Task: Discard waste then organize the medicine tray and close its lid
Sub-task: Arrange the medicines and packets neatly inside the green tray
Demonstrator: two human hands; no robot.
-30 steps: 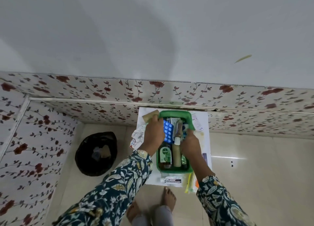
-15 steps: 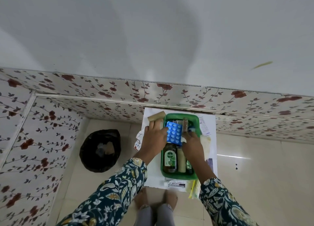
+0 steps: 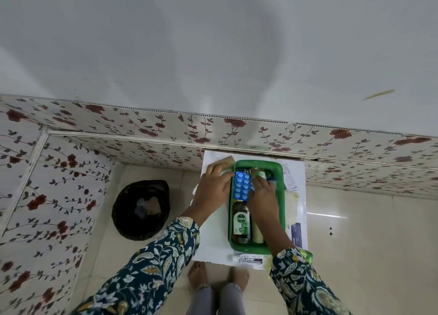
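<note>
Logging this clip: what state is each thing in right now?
Green tray: open, no lid on.
Blue pill strip: in tray, between both hands.
Dettol bottle: lying flat in tray.
Bin: open, waste inside.
Left hand: at tray's edge.
Right hand: inside tray.

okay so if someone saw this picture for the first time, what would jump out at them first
Probably the bright green medicine tray on the white board, with a blue blister pack lying over its far end between the left hand and right hand. Next, the brown Dettol bottle lying along the tray's near half, and the black bin bag on the floor to the left.
</note>
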